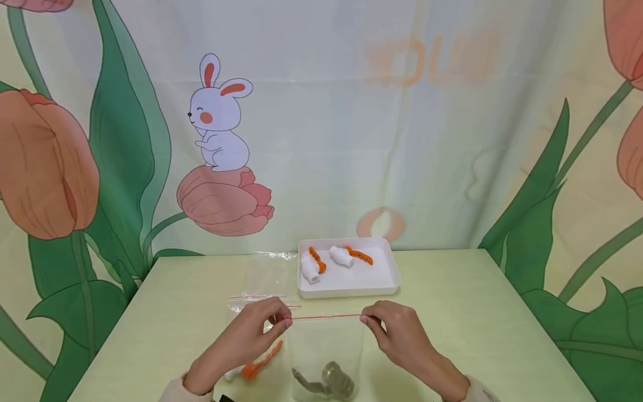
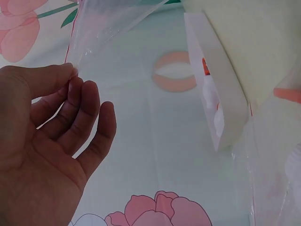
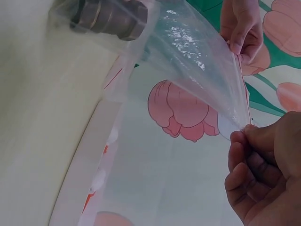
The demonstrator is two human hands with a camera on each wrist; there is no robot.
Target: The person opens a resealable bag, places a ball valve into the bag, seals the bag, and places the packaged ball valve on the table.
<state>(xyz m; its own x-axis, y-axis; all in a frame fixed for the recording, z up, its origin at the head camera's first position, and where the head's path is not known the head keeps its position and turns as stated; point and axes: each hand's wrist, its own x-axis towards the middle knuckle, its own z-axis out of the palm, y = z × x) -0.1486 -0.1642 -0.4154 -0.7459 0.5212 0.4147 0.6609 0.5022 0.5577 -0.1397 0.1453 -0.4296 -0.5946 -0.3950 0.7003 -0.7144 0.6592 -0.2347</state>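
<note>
A clear zip-lock bag [image 1: 325,341] with a red line along its top hangs between both hands. My left hand [image 1: 251,329] pinches its left top corner between thumb and forefinger, the other fingers loosely bent. At the opposite corner my right hand [image 1: 404,335] pinches the same edge, and the red line is stretched straight between them. Low in the bag lies a grey-brown item [image 1: 337,382] with a ribbed, rounded body and a thin curved piece; its ribbed body [image 3: 113,19] shows through the plastic in the right wrist view.
Behind the hands stands a white tray [image 1: 351,291] with two white hollow pieces and orange strips. Left of it lies a clear bag [image 1: 266,273] with a red line. Near the left forearm, an orange piece [image 1: 258,365] lies under clear plastic. A printed curtain [image 1: 321,139] hangs behind the table.
</note>
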